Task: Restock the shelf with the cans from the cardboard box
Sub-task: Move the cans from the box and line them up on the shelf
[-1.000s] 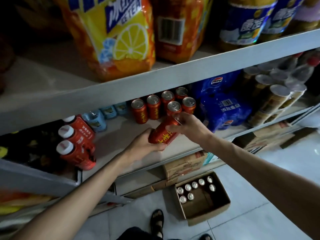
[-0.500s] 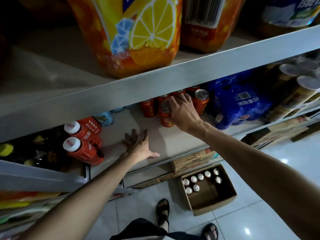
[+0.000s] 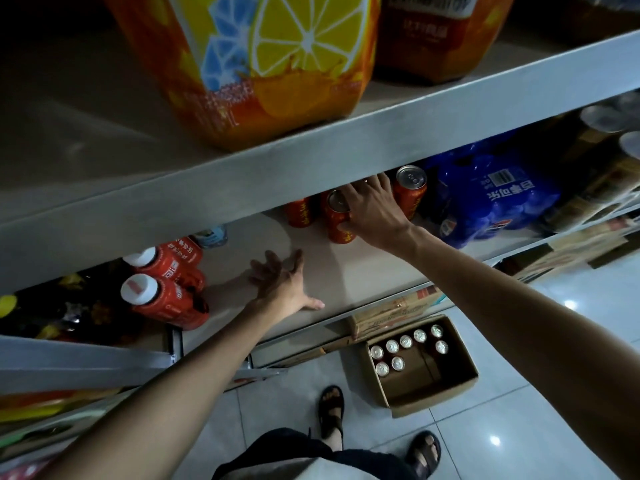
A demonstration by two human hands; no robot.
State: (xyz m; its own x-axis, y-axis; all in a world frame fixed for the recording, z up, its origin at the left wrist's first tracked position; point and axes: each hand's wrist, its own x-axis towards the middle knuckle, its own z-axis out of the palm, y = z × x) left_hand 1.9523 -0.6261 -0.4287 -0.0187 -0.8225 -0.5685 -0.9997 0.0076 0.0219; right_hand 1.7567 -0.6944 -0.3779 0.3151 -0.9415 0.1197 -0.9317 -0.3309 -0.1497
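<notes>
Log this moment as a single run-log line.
step: placing red drink can on grey metal shelf | right hand: grips can | left hand: flat on shelf | brown cardboard box: on floor, silver-topped cans inside

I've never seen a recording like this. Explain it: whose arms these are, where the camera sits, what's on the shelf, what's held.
No machine here: these are a person's two bare arms, filmed by one wide-angle camera worn on their head, looking down. The right hand grips a red can from above, fingers over its top, standing on the shelf beside other red cans. The left hand rests flat on the bare shelf, holding nothing. Also on that shelf: red bottles with white caps to the left, a blue wrapped pack to the right. On the floor, an open cardboard box holds more cans.
</notes>
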